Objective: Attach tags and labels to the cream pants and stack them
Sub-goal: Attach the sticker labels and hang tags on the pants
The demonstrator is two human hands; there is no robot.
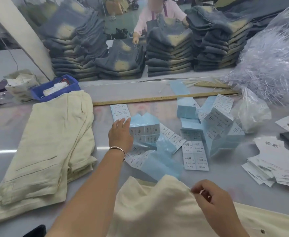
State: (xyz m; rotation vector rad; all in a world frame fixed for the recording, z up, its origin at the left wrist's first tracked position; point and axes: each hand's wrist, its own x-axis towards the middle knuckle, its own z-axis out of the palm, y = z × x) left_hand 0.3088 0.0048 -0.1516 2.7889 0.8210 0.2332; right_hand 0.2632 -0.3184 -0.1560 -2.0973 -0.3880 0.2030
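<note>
Nearest the camera, a pair of cream pants point(157, 207) is lying across the front of the table point(225, 171), running out of view at the bottom and right edges. The right hand point(212, 200) is resting on it with fingers curled, the fingertips pinching at the raised fold of cloth; motion blur is hiding exactly what they are gripping. To the left, a stack of folded cream pants point(46, 151) is sitting squarely on the table, at least two pairs showing at its layered edge, with a strip of bare table between it and the near pair.

The left hand point(120, 134), a bangle point(118, 148) on its wrist, is reaching forward with fingers straight and slightly spread, its fingertips touching the blue-backed label sheets point(145, 132). These sheets are lying scattered and overlapping in the middle of the table, too jumbled to count, their print too small to read. A fanned pile of white tags point(275, 166) is lying near the right edge, partly cut off.

Beyond, one long wooden ruler point(157, 99) is crossing the table, one blue bin point(55, 88) is standing behind the stack, and a clear plastic bag point(268, 65) is bulging at far right. Four stacks of grey jeans point(169, 53) are lining the far side, where another person's hand point(136, 38) is working.
</note>
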